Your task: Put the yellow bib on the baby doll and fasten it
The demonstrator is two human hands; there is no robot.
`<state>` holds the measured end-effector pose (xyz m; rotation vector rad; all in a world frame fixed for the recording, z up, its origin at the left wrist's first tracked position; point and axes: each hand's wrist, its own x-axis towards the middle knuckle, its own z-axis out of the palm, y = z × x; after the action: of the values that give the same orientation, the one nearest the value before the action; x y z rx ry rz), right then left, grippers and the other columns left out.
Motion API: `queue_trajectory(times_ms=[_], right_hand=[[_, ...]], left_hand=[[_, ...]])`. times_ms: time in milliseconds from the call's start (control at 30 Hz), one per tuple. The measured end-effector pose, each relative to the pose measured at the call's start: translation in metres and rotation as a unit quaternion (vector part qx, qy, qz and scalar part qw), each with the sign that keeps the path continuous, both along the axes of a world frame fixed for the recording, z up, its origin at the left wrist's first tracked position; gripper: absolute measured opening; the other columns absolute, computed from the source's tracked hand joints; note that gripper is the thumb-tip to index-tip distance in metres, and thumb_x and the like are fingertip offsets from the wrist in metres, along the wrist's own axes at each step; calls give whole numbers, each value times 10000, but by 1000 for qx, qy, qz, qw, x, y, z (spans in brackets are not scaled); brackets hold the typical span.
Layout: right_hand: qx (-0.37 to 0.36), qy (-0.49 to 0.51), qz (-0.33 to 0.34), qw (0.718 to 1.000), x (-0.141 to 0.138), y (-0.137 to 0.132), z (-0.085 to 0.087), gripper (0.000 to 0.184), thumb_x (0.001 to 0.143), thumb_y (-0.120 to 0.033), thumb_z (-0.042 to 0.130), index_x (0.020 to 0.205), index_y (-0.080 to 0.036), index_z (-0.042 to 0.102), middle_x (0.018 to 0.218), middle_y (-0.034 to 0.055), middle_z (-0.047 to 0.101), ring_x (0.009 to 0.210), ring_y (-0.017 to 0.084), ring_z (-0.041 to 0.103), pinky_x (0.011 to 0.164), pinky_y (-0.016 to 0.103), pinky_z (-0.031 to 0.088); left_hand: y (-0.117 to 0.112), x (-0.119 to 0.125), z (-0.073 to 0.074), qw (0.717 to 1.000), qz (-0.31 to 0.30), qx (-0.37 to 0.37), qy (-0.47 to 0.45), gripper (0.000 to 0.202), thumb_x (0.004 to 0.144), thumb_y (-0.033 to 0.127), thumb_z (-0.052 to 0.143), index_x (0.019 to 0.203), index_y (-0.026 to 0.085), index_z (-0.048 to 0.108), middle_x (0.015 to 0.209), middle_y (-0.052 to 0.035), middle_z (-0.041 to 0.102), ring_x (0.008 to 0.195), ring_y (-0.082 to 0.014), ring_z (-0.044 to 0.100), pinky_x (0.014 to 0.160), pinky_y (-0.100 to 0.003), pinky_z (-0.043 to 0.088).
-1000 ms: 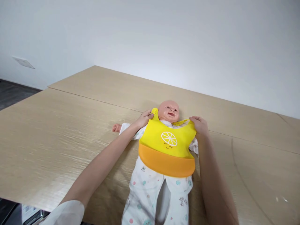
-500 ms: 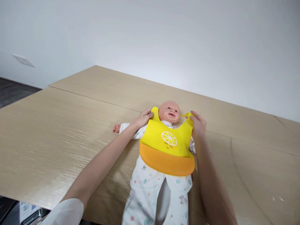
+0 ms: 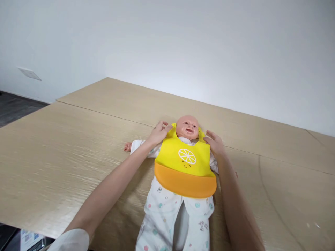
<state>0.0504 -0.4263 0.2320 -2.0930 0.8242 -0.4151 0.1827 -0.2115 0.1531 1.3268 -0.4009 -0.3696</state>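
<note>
A baby doll (image 3: 187, 127) in a white spotted romper lies on its back on the wooden table (image 3: 65, 146). A yellow bib (image 3: 185, 164) with an orange pocket and a lemon face covers its chest. My left hand (image 3: 157, 133) pinches the bib's left neck strap beside the doll's head. My right hand (image 3: 215, 144) grips the right neck strap at the doll's other shoulder, its fingers curled round it.
The light wooden table is made of joined panels with seams running across. A white wall stands behind it, with a small plate (image 3: 29, 73) low on the left. Dark floor shows at the far left.
Both hands have drawn the bib's straps inward toward the doll's neck. The right strap, held up and out before, now lies behind the doll's head.
</note>
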Motion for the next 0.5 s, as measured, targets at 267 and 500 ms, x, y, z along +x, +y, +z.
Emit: queue_trajectory(times_ms=[267, 500], right_hand=[[113, 47, 4, 993, -8, 2, 13, 531, 628, -446, 625, 1079, -197, 498, 1032, 63, 561, 881, 177, 562, 633, 208, 476], [-121, 199, 5, 973, -19, 9, 35, 715, 613, -620, 573, 1184, -218, 423, 966, 74, 577, 832, 206, 575, 680, 289, 469]], left_hand=[[38, -24, 17, 990, -81, 116, 3, 527, 665, 429, 588, 1121, 223, 424, 734, 2, 544, 638, -139, 522, 554, -227, 368], [50, -39, 20, 989, -129, 65, 2, 453, 680, 308, 573, 1101, 239, 422, 664, 34, 496, 533, -95, 477, 465, -186, 339]])
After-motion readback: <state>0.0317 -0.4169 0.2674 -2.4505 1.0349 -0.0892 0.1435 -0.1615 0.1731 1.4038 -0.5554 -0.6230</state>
